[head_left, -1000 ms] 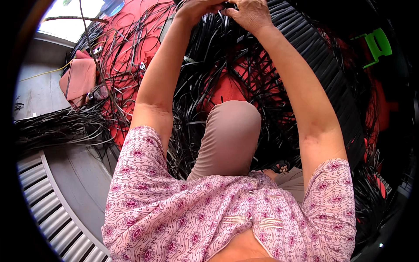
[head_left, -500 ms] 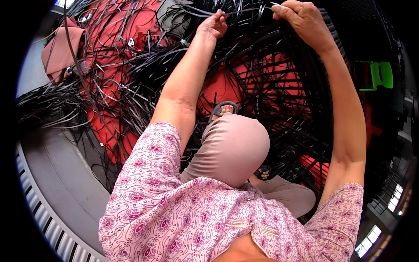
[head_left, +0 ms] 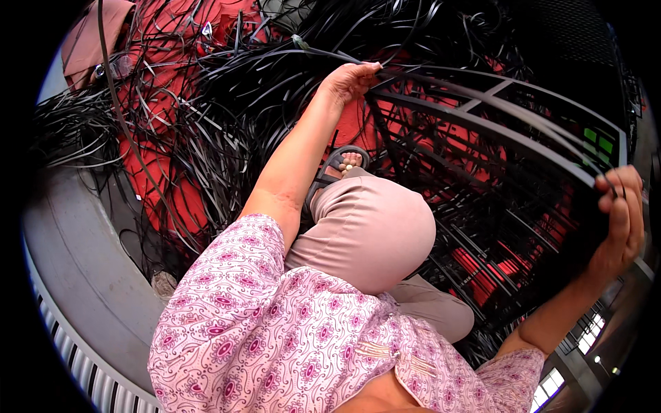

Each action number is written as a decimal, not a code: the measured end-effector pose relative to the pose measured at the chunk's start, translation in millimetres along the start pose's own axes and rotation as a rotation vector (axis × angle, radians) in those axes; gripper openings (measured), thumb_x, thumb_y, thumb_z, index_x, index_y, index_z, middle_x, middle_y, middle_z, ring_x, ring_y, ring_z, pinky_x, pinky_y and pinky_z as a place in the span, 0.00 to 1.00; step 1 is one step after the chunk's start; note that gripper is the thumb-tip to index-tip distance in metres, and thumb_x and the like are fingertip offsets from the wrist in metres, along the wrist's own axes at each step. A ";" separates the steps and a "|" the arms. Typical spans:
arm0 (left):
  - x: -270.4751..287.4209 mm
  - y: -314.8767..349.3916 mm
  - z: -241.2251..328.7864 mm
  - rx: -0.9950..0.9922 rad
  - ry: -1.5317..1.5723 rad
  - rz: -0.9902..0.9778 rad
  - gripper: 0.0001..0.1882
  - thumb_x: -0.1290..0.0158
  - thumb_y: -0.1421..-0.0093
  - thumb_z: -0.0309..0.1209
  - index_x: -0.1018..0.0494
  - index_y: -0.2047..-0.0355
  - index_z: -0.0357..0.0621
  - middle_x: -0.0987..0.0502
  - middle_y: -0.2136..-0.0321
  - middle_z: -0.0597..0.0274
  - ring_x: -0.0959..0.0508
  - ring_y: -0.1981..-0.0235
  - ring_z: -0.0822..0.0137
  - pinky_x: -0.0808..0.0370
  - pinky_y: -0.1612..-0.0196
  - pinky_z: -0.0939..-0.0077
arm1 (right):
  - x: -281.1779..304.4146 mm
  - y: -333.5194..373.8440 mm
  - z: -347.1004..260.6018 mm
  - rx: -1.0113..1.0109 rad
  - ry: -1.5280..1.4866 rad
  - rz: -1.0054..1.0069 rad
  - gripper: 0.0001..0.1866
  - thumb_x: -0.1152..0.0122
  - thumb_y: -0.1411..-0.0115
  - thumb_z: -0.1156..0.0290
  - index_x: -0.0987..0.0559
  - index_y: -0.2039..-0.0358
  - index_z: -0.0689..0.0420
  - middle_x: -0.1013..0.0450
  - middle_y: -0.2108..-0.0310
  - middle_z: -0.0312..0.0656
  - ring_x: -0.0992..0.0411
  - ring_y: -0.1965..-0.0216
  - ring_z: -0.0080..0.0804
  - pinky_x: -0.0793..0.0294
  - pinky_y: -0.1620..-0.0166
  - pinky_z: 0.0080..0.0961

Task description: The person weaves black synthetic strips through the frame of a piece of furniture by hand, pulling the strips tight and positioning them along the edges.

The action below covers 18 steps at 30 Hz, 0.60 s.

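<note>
My left hand (head_left: 352, 81) is closed in a pinch on dark plastic strips, above the tangle in front of my knee. Far out to the right, my right hand (head_left: 623, 217) has its fingers curled round the other end of a strip. That plastic strip (head_left: 530, 118) runs between both hands and is smeared by motion. Below it lies a dark frame with a straight bar (head_left: 523, 142) and a crosspiece. Crossing dark strips or rods fill the space under that frame; I cannot tell which.
Loose black strips (head_left: 227, 144) lie heaped over a red surface (head_left: 162, 186) at the left. A pinkish-brown cloth or pad (head_left: 93, 41) rests at the far left. Curved grey ledge (head_left: 76, 255) lies lower left. My sandaled foot (head_left: 344, 162) stands among strips. Something green (head_left: 597, 146) shows behind the frame.
My right hand has swung from the top far out to the right and down, drawing the strip along. My left hand has come slightly nearer. The frame's bar now shows.
</note>
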State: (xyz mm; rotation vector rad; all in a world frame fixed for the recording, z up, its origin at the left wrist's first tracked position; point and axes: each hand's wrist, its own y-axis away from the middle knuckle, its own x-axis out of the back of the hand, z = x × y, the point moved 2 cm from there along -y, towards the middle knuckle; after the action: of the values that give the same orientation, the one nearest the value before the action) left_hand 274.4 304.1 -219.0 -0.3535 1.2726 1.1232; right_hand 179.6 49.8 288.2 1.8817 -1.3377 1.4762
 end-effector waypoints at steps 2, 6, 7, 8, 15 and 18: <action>-20.6 18.1 -4.6 -0.057 -0.068 0.053 0.06 0.35 0.38 0.31 0.19 0.66 0.42 0.22 0.77 0.71 0.31 0.84 0.81 0.38 0.82 0.89 | 17.4 18.2 -9.8 0.050 0.069 -0.013 0.20 0.49 0.31 0.61 0.32 0.78 0.60 0.26 0.65 0.49 0.32 0.59 0.37 0.38 0.43 0.44; -44.6 36.3 9.2 -0.052 -0.369 0.194 0.08 0.33 0.40 0.33 0.19 0.68 0.43 0.22 0.78 0.72 0.33 0.85 0.84 0.43 0.84 0.92 | 33.7 39.2 -19.7 0.035 0.100 0.047 0.22 0.48 0.32 0.57 0.34 0.79 0.57 0.28 0.68 0.47 0.33 0.60 0.38 0.41 0.40 0.51; -43.4 39.8 9.4 -0.049 -0.343 0.199 0.09 0.33 0.39 0.34 0.19 0.68 0.42 0.23 0.79 0.72 0.33 0.85 0.85 0.43 0.84 0.92 | 38.5 43.3 -18.5 0.045 0.094 0.044 0.22 0.48 0.32 0.57 0.34 0.79 0.57 0.28 0.69 0.47 0.33 0.61 0.38 0.41 0.40 0.51; -44.7 41.9 8.1 -0.043 -0.336 0.176 0.10 0.34 0.39 0.35 0.19 0.67 0.42 0.23 0.79 0.73 0.33 0.85 0.85 0.43 0.84 0.92 | 42.8 46.7 -18.3 0.054 0.087 0.042 0.22 0.48 0.32 0.57 0.35 0.79 0.56 0.28 0.69 0.47 0.33 0.61 0.38 0.41 0.40 0.51; -56.3 50.7 -4.5 -0.026 -0.327 0.091 0.10 0.33 0.39 0.36 0.18 0.71 0.44 0.23 0.80 0.73 0.30 0.80 0.80 0.32 0.74 0.84 | 56.1 65.2 -28.8 0.086 0.154 0.102 0.23 0.49 0.34 0.55 0.38 0.82 0.55 0.28 0.72 0.48 0.32 0.64 0.37 0.43 0.36 0.58; -50.3 49.5 -13.2 -0.064 -0.228 0.159 0.10 0.33 0.39 0.37 0.19 0.71 0.45 0.23 0.80 0.72 0.31 0.81 0.79 0.32 0.73 0.84 | 48.3 66.8 -34.8 0.102 0.178 0.178 0.23 0.49 0.34 0.55 0.38 0.82 0.55 0.29 0.73 0.48 0.32 0.65 0.38 0.41 0.37 0.57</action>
State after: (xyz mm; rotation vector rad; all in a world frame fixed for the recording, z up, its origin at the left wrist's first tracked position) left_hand 232.4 293.7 -161.8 -0.1678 1.0791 1.3020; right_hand 103.7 24.9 328.5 1.6792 -1.3982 1.7862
